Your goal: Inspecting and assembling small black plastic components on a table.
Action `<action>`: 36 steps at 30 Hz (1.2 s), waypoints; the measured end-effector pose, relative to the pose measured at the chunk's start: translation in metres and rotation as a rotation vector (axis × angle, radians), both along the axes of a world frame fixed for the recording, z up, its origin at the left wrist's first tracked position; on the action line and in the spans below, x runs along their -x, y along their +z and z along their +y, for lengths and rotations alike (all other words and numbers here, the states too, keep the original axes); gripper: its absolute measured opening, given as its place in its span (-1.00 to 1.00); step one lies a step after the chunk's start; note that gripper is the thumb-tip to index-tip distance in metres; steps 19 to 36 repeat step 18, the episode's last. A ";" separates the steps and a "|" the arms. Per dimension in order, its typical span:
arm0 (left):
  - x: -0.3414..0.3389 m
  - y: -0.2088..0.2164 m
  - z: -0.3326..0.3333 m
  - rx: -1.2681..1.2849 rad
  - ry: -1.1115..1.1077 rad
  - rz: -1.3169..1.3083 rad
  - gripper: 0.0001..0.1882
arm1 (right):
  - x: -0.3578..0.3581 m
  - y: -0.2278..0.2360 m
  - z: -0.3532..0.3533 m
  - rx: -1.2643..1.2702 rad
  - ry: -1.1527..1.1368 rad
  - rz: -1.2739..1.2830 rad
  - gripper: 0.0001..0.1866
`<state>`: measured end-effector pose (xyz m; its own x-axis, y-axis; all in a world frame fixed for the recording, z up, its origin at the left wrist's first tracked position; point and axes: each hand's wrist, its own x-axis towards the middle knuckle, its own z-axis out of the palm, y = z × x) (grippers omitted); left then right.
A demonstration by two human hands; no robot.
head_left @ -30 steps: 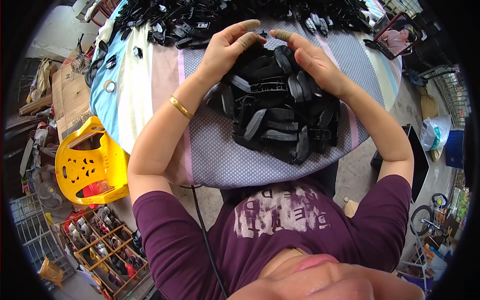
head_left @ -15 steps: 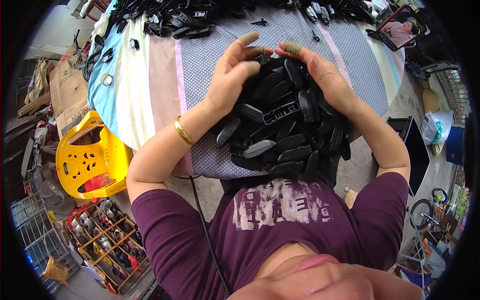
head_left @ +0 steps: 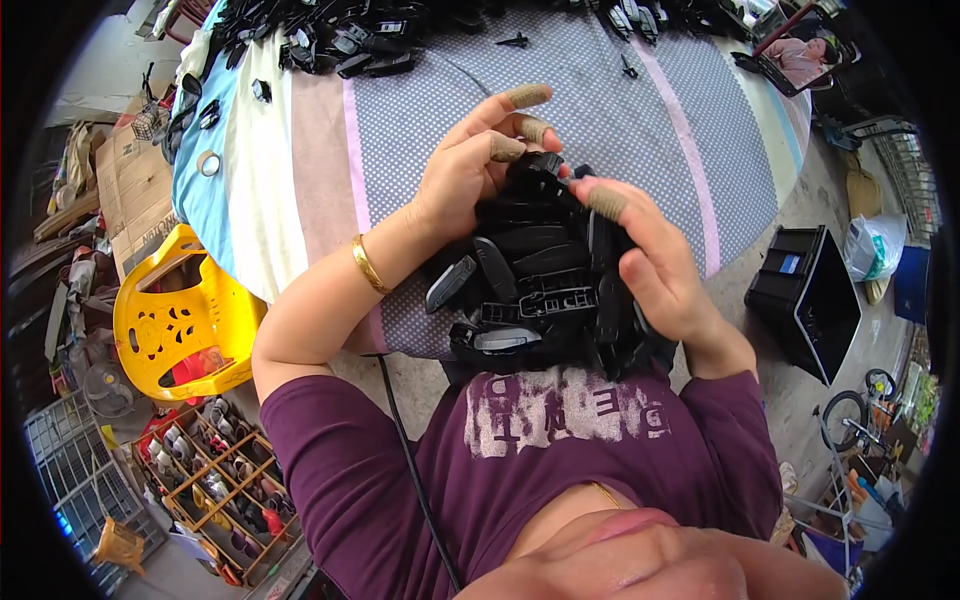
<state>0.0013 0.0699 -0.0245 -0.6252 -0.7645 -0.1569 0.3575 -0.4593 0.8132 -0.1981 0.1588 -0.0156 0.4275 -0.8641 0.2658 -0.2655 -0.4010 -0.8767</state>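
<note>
My left hand is closed on a small black plastic part, held above the near table edge. Tan tape wraps several of its fingertips. From the other side my right hand reaches in, thumb spread away and taped index finger stretched toward that part; its other fingers are partly hidden. A small dark bit shows by the right fingertips, too small to name. Below both hands lies a heap of black elongated plastic pieces, among them a grey-faced one and an open ribbed housing.
More black parts cover the far side of the cloth-covered table. A tape roll lies at the left, and a phone-like screen stands far right. A yellow chair and a black crate flank the table.
My right hand has drawn inward and toward me, and pieces in the heap have shifted. My left hand has come slightly nearer with the part, which now shows more clearly.
</note>
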 end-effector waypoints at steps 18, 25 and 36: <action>0.061 0.008 0.064 1.166 -0.062 -0.285 -0.75 | 0.048 -0.051 0.067 0.170 -0.019 -0.399 -0.48; 0.061 0.008 0.064 1.166 -0.062 -0.285 -0.75 | 0.048 -0.051 0.067 0.170 -0.019 -0.399 -0.48; 0.061 0.008 0.064 1.166 -0.062 -0.285 -0.75 | 0.048 -0.051 0.067 0.170 -0.019 -0.399 -0.48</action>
